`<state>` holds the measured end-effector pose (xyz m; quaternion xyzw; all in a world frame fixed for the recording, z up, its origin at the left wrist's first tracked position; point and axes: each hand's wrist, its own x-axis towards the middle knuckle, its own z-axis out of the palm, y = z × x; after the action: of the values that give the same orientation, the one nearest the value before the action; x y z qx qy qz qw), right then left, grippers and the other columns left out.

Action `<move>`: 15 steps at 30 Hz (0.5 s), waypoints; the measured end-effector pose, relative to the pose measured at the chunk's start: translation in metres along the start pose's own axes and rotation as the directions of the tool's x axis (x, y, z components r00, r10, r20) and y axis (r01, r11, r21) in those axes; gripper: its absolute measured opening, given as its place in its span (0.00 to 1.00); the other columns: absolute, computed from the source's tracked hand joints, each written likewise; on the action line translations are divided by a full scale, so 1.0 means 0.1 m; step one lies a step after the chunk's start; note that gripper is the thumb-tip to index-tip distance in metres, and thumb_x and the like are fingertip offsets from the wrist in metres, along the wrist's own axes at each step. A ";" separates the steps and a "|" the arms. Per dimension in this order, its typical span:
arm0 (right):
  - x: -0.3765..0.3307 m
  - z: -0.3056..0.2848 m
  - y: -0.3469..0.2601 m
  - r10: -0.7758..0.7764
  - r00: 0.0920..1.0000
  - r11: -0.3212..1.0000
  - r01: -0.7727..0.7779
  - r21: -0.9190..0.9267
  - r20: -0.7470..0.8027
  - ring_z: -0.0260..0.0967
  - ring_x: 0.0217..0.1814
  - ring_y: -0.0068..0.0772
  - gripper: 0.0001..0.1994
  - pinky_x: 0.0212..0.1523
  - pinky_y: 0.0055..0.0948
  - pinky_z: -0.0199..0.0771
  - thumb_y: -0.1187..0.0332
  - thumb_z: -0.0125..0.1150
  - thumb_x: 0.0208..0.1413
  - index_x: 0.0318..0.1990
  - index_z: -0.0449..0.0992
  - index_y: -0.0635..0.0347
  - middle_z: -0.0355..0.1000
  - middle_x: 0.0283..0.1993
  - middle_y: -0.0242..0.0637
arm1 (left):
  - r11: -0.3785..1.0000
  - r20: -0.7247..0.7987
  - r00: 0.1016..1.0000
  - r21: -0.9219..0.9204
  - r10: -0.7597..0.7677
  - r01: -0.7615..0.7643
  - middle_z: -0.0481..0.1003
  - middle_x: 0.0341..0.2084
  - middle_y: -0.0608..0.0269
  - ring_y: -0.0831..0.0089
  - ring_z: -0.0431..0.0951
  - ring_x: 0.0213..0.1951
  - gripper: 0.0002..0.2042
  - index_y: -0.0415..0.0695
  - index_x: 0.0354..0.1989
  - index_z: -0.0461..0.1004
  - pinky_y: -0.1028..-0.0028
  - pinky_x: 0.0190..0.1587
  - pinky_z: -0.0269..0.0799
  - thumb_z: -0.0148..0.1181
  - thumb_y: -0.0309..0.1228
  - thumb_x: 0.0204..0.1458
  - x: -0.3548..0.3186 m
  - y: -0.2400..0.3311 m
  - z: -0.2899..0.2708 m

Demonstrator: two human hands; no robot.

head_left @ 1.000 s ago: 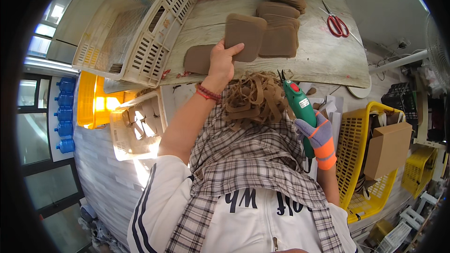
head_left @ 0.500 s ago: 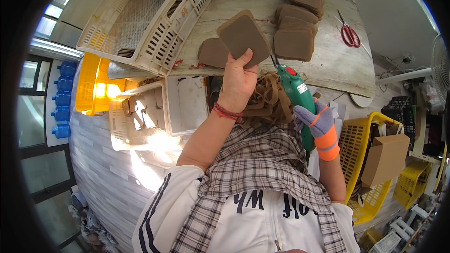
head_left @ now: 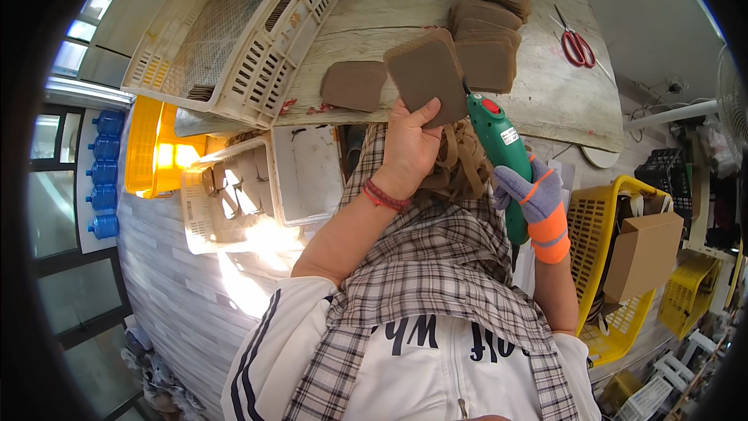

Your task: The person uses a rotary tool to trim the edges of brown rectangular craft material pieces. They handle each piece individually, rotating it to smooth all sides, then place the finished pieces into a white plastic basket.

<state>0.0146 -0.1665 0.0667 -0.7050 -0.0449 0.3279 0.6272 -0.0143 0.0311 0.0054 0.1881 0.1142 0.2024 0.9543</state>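
Observation:
My bare left hand (head_left: 411, 144) grips a brown rounded-corner pad (head_left: 425, 70) by its lower edge, thumb on top. The pad is tilted, and a thin mesh-like margin shows along its upper edge. In a grey and orange glove, my right hand (head_left: 539, 201) is wrapped round a green handheld electric tool (head_left: 499, 139) with a red button. The tool's thin tip is at the pad's right edge; whether it touches cannot be made out. Similar pads (head_left: 354, 86) lie on the table left of the held one. Brown trimmed strips (head_left: 452, 160) are heaped below my left hand, against the plaid apron.
Stacks of brown pads (head_left: 485, 62) and red-handled scissors (head_left: 576, 48) rest on the worn table (head_left: 545, 109). A white plastic crate (head_left: 261, 70) stands at its left. Yellow baskets (head_left: 596, 257) flank me, the right one holding a cardboard box (head_left: 643, 256). A fan (head_left: 731, 101) is far right.
The held pad has moved right and slightly down, turned more upright, and uncovers the pads on the table. My right hand and the tool have shifted slightly right.

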 end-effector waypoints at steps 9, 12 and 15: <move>-0.01 -0.11 -0.08 -0.023 0.999 0.999 0.021 -0.050 -0.045 0.68 0.18 0.22 0.13 0.19 0.20 0.69 0.68 0.64 0.51 0.38 0.71 0.67 0.71 0.22 0.34 | 0.987 0.036 0.995 0.137 -0.095 0.089 0.73 0.45 0.59 0.68 0.75 0.46 0.17 0.41 0.49 0.67 0.69 0.50 0.74 0.52 0.13 0.51 -0.16 -0.12 -0.06; -0.05 -0.17 -0.12 -0.027 0.999 0.997 0.025 -0.074 -0.027 0.68 0.18 0.23 0.12 0.19 0.21 0.69 0.69 0.62 0.52 0.37 0.70 0.67 0.70 0.21 0.35 | 0.958 0.037 0.987 0.251 -0.155 0.141 0.74 0.45 0.59 0.69 0.76 0.45 0.18 0.41 0.50 0.67 0.70 0.50 0.74 0.52 0.13 0.50 -0.18 -0.01 -0.09; -0.10 -0.28 -0.13 0.011 1.000 0.996 -0.011 -0.084 -0.004 0.68 0.18 0.23 0.12 0.20 0.21 0.70 0.69 0.63 0.51 0.38 0.70 0.66 0.70 0.21 0.35 | 0.884 0.068 0.971 0.431 -0.230 0.179 0.74 0.46 0.58 0.71 0.75 0.46 0.20 0.39 0.51 0.67 0.71 0.50 0.74 0.53 0.13 0.49 -0.15 0.21 -0.15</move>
<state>0.0258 -0.1926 0.0824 -0.7314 -0.0536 0.3281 0.5954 -0.0398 0.0473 0.0024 0.3883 0.1180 0.0595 0.9120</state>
